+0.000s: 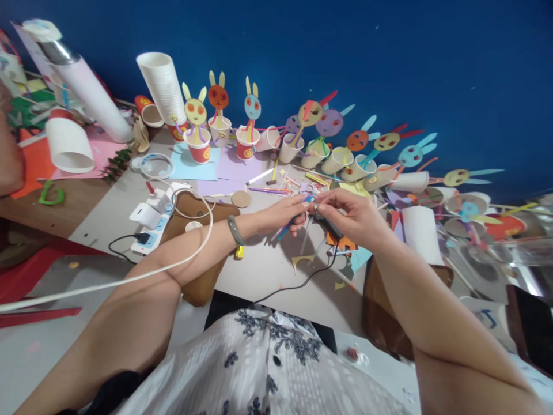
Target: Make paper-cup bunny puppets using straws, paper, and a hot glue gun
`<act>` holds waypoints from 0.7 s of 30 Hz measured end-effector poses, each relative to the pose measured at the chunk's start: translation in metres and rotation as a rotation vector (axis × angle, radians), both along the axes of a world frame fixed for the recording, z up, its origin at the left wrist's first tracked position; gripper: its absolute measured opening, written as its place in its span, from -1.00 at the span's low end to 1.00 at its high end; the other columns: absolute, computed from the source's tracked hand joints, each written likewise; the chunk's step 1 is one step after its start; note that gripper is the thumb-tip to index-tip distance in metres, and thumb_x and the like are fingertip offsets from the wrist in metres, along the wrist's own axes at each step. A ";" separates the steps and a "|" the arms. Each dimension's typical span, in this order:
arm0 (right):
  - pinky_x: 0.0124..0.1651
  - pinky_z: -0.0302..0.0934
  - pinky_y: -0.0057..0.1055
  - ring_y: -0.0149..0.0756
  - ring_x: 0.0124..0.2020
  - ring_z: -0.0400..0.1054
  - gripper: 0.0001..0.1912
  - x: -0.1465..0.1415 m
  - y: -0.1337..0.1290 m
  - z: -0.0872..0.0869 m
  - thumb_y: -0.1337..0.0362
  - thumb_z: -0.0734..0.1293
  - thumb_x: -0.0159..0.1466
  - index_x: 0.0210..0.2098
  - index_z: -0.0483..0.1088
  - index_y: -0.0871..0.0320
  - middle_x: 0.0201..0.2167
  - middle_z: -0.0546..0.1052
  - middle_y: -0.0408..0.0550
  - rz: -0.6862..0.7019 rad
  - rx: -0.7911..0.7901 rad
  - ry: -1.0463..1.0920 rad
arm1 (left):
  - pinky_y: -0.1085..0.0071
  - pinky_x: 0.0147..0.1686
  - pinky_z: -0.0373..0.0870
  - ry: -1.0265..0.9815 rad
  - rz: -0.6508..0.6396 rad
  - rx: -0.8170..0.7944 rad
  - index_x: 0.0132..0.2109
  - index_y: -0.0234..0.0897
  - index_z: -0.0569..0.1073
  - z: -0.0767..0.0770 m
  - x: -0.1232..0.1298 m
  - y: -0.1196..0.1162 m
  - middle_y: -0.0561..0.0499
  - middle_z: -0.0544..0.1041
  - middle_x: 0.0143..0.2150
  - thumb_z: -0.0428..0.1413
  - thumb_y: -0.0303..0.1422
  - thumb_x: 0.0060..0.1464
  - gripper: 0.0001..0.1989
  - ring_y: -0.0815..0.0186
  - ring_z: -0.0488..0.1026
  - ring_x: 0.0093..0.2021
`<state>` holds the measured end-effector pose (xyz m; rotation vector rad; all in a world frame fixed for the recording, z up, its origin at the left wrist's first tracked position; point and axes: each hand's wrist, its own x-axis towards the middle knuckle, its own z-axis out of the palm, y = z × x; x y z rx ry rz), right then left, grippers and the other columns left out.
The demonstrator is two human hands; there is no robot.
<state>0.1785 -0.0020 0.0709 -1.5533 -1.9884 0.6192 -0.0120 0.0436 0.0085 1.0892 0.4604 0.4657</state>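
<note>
Near the middle of the table (259,268), my left hand (288,213) is closed around thin blue strips (286,229) that stick out below its fingers. My right hand (348,213) meets it from the right, thumb and fingertips pinched together at the strips' upper end; what is between them is too small to make out. A dark object with a black cord (332,223) lies beneath my right hand. Paper cups with rabbit faces on sticks stand behind, among them a yellow face (196,111), a red face (218,97) and a blue face (253,106).
A tall cup stack (162,86) and a white bottle (93,95) stand at the back left. A power strip (151,233) with a white cable lies left of my hands, by a brown pad (207,276). Paper scraps (302,263) and pens (259,176) lie around.
</note>
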 end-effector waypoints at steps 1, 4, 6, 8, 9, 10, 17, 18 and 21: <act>-0.21 0.35 -0.27 -0.18 -0.31 0.50 -0.76 -0.001 0.002 0.001 0.05 0.34 0.27 -0.39 0.47 0.07 -0.32 0.64 -0.03 -0.015 -0.024 -0.011 | 0.57 -0.51 0.21 0.006 0.003 -0.001 -0.20 -0.21 0.20 0.000 0.000 0.000 0.19 0.19 -0.46 -0.03 -0.22 0.43 -0.79 0.51 0.15 -0.55; -0.31 0.27 -0.33 -0.26 -0.42 0.40 -0.74 -0.006 0.007 0.006 0.04 0.34 0.26 -0.41 0.46 0.07 -0.45 0.59 -0.09 -0.021 -0.080 -0.037 | 0.61 -0.57 -0.01 0.012 0.001 0.005 -0.22 -0.21 0.17 0.000 -0.001 0.001 0.19 0.17 -0.46 -0.05 -0.25 0.43 -0.78 0.54 0.01 -0.57; -0.32 0.25 -0.34 -0.27 -0.42 0.38 -0.72 -0.009 0.010 0.009 0.02 0.35 0.26 -0.43 0.45 0.07 -0.47 0.58 -0.10 -0.017 -0.084 -0.039 | 0.61 -0.56 -0.04 0.009 0.002 0.017 -0.22 -0.21 0.18 -0.001 -0.002 0.002 0.19 0.16 -0.45 -0.03 -0.23 0.42 -0.77 0.55 -0.02 -0.57; -0.33 0.24 -0.34 -0.27 -0.43 0.37 -0.70 -0.011 0.011 0.010 0.00 0.35 0.26 -0.45 0.45 0.06 -0.48 0.57 -0.10 -0.020 -0.079 -0.048 | 0.60 -0.53 -0.02 0.003 0.007 0.029 -0.20 -0.21 0.19 -0.003 -0.002 0.003 0.19 0.16 -0.44 0.00 -0.20 0.41 -0.77 0.55 -0.02 -0.56; -0.33 0.23 -0.34 -0.28 -0.44 0.35 -0.69 -0.012 0.012 0.011 -0.01 0.35 0.27 -0.45 0.45 0.06 -0.49 0.56 -0.10 -0.024 -0.078 -0.057 | 0.60 -0.52 -0.01 0.001 0.010 0.036 -0.19 -0.21 0.20 -0.005 -0.002 0.003 0.19 0.16 -0.43 0.01 -0.19 0.40 -0.76 0.55 -0.02 -0.56; -0.34 0.22 -0.34 -0.29 -0.46 0.33 -0.68 -0.012 0.013 0.011 -0.02 0.35 0.27 -0.46 0.44 0.06 -0.50 0.55 -0.11 -0.027 -0.078 -0.070 | 0.60 -0.51 0.00 0.001 0.013 0.043 -0.19 -0.21 0.20 -0.006 -0.002 0.004 0.19 0.17 -0.42 0.01 -0.18 0.40 -0.76 0.56 -0.01 -0.55; -0.40 0.12 -0.33 -0.31 -0.50 0.22 -0.60 -0.011 0.016 0.014 -0.09 0.33 0.27 -0.49 0.44 0.08 -0.57 0.44 -0.11 -0.036 -0.101 -0.133 | 0.56 -0.52 -0.05 0.027 0.008 0.068 -0.27 -0.22 0.15 -0.002 0.000 0.003 0.19 0.15 -0.45 -0.01 -0.30 0.38 -0.78 0.54 0.00 -0.56; -0.41 0.11 -0.33 -0.32 -0.50 0.21 -0.60 -0.011 0.017 0.015 -0.10 0.33 0.27 -0.49 0.44 0.08 -0.57 0.43 -0.11 -0.033 -0.108 -0.135 | 0.56 -0.52 -0.05 0.025 0.010 0.063 -0.27 -0.22 0.15 0.000 0.000 0.003 0.19 0.15 -0.46 -0.01 -0.30 0.38 -0.77 0.54 -0.01 -0.56; -0.41 0.08 -0.34 -0.32 -0.51 0.19 -0.59 -0.012 0.018 0.016 -0.11 0.33 0.26 -0.49 0.41 0.08 -0.59 0.40 -0.13 -0.020 -0.123 -0.131 | 0.56 -0.51 -0.04 0.016 0.026 0.031 -0.26 -0.22 0.17 0.003 0.000 0.002 0.18 0.16 -0.44 0.05 -0.21 0.36 -0.73 0.53 0.01 -0.55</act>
